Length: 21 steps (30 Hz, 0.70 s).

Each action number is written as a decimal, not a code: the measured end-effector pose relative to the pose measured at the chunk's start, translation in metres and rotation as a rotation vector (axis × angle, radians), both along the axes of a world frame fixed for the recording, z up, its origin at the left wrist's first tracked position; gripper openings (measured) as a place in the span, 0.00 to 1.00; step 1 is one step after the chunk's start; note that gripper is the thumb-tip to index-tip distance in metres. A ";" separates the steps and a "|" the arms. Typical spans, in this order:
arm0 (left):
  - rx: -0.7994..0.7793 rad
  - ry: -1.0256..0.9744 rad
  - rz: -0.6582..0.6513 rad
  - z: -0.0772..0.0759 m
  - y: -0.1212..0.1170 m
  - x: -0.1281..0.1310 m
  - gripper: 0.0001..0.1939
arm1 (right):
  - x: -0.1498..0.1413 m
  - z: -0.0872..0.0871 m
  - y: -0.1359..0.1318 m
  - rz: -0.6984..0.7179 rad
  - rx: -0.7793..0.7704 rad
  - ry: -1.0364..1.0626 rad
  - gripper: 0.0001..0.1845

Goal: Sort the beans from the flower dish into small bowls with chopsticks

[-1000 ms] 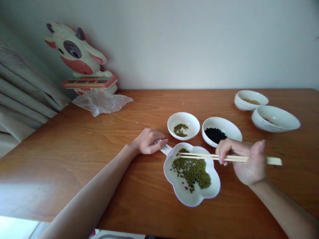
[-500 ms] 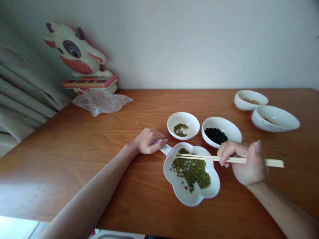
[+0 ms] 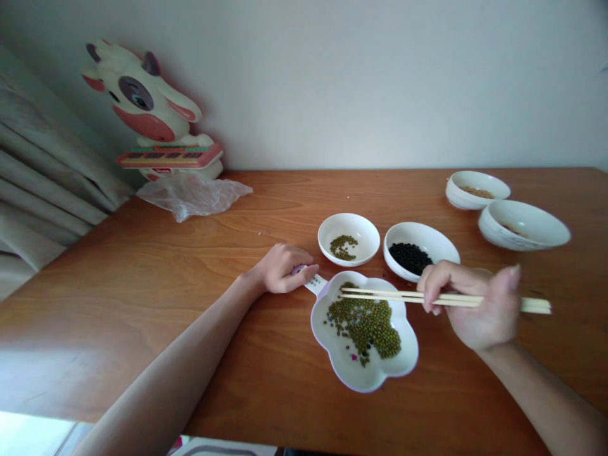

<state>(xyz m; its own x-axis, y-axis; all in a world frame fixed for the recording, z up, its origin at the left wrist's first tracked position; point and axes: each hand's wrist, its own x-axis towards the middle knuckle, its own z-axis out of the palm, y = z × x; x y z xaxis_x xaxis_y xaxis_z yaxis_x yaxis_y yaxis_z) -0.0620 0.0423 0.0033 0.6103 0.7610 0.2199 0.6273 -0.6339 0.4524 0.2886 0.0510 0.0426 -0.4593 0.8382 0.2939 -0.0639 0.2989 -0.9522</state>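
Note:
A flower-shaped white dish (image 3: pixel 375 373) with a short handle holds a heap of green beans (image 3: pixel 368 324) mixed with a few dark ones. My left hand (image 3: pixel 281 268) is closed on the dish's handle at its upper left. My right hand (image 3: pixel 479 303) grips a pair of wooden chopsticks (image 3: pixel 380 294); their tips hover over the far edge of the bean heap. Just behind the dish stand a small white bowl (image 3: pixel 349 229) with a few green beans and a white bowl (image 3: pixel 427 235) of black beans.
Two more white bowls (image 3: pixel 477 189) (image 3: pixel 522 226) stand at the far right of the wooden table (image 3: pixel 166 272). A cow-shaped toy (image 3: pixel 152 120) and a crumpled clear plastic bag (image 3: pixel 192 193) sit at the far left by the wall. A curtain (image 3: pixel 38 183) hangs on the left.
My right hand has shifted slightly to the right and up with the chopsticks, whose tips stay over the dish. My left hand has not moved.

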 end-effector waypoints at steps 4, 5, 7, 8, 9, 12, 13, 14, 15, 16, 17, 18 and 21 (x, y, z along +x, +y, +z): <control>0.003 -0.001 0.001 0.000 0.000 0.000 0.21 | 0.000 0.000 -0.001 0.032 0.000 -0.030 0.46; 0.004 -0.002 0.001 0.000 0.000 0.000 0.21 | -0.001 0.000 -0.001 0.038 -0.003 -0.032 0.46; 0.005 -0.003 0.003 0.000 0.000 0.001 0.21 | -0.002 0.000 -0.001 0.046 -0.009 -0.027 0.45; 0.004 -0.004 0.003 0.000 0.000 0.001 0.21 | -0.002 0.000 -0.001 0.048 -0.012 -0.020 0.45; 0.002 -0.005 0.002 0.000 0.000 0.001 0.21 | -0.003 0.000 -0.001 0.050 -0.013 -0.013 0.45; 0.001 -0.006 0.000 0.001 0.000 0.001 0.21 | -0.003 -0.002 -0.002 0.049 -0.005 0.011 0.44; 0.001 -0.005 0.000 0.001 0.000 0.001 0.21 | -0.004 -0.003 -0.002 0.046 0.001 0.018 0.44; 0.003 -0.004 0.001 0.001 0.000 0.000 0.21 | -0.004 -0.004 -0.002 0.043 0.008 0.027 0.43; 0.003 -0.003 0.002 0.001 0.000 0.000 0.21 | -0.004 -0.004 -0.002 0.038 0.016 0.035 0.43; 0.004 -0.002 0.004 0.001 0.000 0.000 0.21 | -0.004 -0.005 -0.002 0.034 0.026 0.044 0.43; 0.004 0.000 0.004 0.001 0.000 0.000 0.21 | -0.004 -0.005 -0.002 0.030 0.035 0.051 0.43; 0.004 0.001 0.005 0.001 0.000 0.000 0.21 | -0.004 -0.006 -0.002 0.027 0.044 0.057 0.43; 0.001 0.006 0.005 -0.001 0.000 0.000 0.21 | -0.003 -0.007 -0.003 0.021 0.067 0.071 0.42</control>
<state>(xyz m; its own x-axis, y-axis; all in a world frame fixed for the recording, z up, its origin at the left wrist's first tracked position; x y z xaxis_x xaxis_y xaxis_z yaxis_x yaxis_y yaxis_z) -0.0620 0.0427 0.0028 0.6080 0.7637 0.2171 0.6332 -0.6313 0.4478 0.2855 0.0483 0.0361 -0.4525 0.8061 0.3814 -0.1377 0.3595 -0.9230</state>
